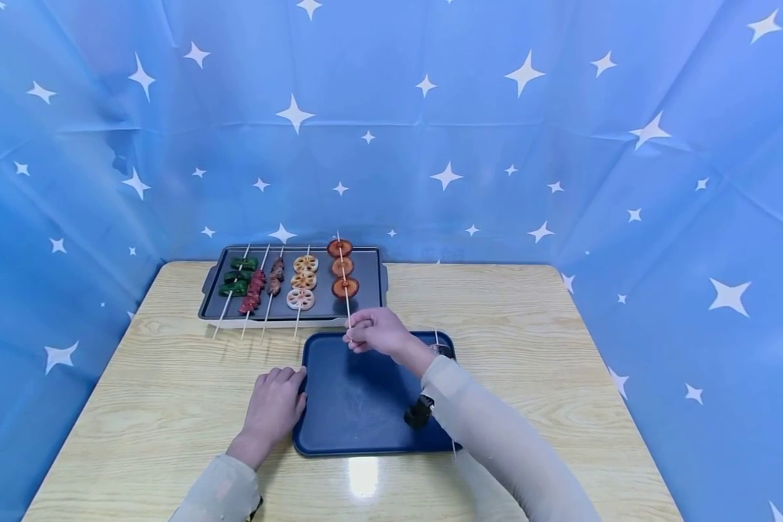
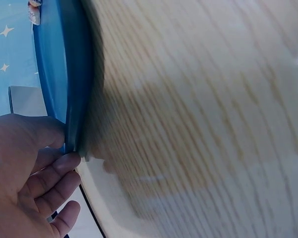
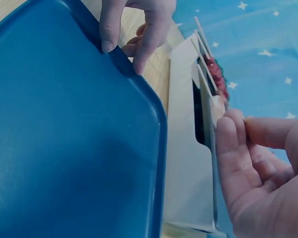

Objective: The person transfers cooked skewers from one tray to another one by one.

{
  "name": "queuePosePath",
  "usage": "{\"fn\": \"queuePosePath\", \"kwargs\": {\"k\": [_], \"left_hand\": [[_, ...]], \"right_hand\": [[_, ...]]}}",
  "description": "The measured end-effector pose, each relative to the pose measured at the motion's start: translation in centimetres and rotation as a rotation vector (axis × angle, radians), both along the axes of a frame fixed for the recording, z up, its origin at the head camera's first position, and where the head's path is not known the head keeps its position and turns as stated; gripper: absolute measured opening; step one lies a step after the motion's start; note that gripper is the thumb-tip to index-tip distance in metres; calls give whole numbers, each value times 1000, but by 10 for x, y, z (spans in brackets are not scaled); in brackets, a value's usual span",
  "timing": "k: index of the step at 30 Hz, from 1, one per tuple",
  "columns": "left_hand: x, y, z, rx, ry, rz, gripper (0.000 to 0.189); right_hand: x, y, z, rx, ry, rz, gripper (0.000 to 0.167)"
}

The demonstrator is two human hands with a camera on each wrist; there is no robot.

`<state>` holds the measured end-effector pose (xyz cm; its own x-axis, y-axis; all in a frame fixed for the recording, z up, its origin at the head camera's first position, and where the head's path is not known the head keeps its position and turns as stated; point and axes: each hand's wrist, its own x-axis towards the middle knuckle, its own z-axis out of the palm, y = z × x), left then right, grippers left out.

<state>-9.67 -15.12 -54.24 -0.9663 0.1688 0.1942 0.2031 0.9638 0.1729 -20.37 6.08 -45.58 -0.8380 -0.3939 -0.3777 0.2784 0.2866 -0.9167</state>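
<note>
In the head view my right hand (image 1: pixel 375 332) pinches the lower end of a wooden skewer with round orange-brown slices (image 1: pixel 342 267). These slices lie over the right part of a dark griddle (image 1: pixel 274 312). My left hand (image 1: pixel 274 406) holds the left rim of a blue tray (image 1: pixel 359 399); the left wrist view shows thumb and fingertips pinching the tray's rim (image 2: pixel 79 74). Another skewer with dark pieces (image 1: pixel 441 350) lies along the tray's right side, partly hidden by my right forearm. In the right wrist view, thumb and fingertips of the right hand (image 3: pixel 258 168) meet around the stick's end.
On the griddle lie skewers of green pepper pieces (image 1: pixel 236 275), red meat (image 1: pixel 252 292), brownish chunks (image 1: pixel 275 277) and lotus root slices (image 1: pixel 304 280), sticks jutting over the front edge. A wood-grain table (image 1: pixel 156 377) bears everything. Blue starry cloth (image 1: pixel 378 159) hangs behind and at both sides.
</note>
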Motion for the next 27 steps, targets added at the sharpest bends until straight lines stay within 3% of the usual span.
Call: {"fn": "queuePosePath", "kwargs": {"k": [15, 27], "left_hand": [[1, 0, 1, 10, 13, -9, 41], [1, -1, 1, 6, 19, -17, 42]], "right_hand": [[8, 23, 13, 44, 39, 17, 11], [14, 48, 9, 34, 61, 17, 13]]}}
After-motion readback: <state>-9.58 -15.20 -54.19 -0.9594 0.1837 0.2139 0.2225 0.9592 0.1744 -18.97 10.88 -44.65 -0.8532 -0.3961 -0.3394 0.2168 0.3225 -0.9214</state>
